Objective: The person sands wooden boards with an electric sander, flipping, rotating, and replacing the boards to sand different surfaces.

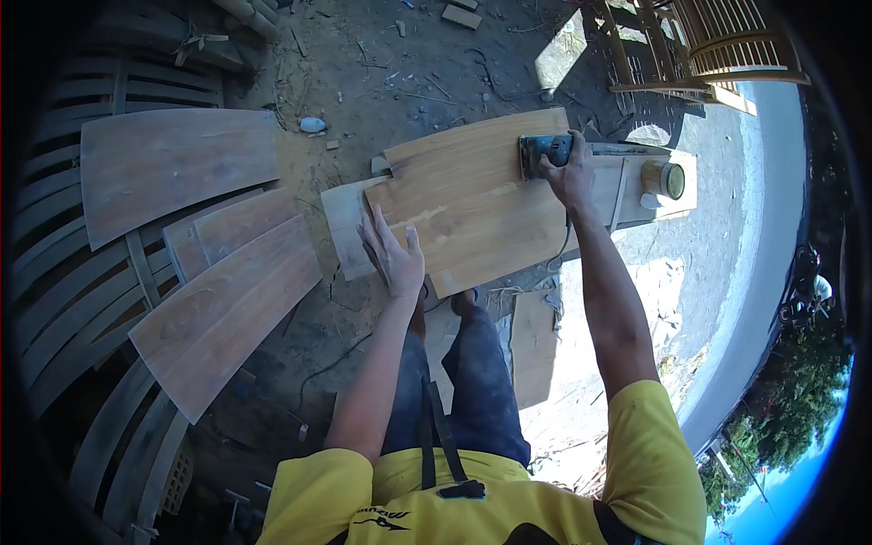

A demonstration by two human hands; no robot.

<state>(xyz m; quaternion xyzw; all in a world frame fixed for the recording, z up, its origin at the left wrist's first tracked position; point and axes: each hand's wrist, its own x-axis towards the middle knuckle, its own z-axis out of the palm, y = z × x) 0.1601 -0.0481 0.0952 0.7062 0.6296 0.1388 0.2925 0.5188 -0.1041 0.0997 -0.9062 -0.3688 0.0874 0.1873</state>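
A curved wooden panel [481, 200] lies across a low bench in front of me, with pale patches on its face. My right hand [572, 173] grips a teal electric sander [542, 156], which rests on the panel's far right part. A cord hangs down from the sander past the panel's right edge. My left hand [395, 254] is at the panel's left end, fingers stretched out and thumb apart; its fingertips are at the edge. Whether the palm presses on the wood I cannot tell.
Right of the panel, a jar [668, 180] stands on the bench board [686, 195]. Several finished-looking panels [182, 168] lean on slatted furniture [54, 227] at the left. A wooden slatted chair [699, 45] stands at the upper right. A white bottle [312, 124] lies on the ground.
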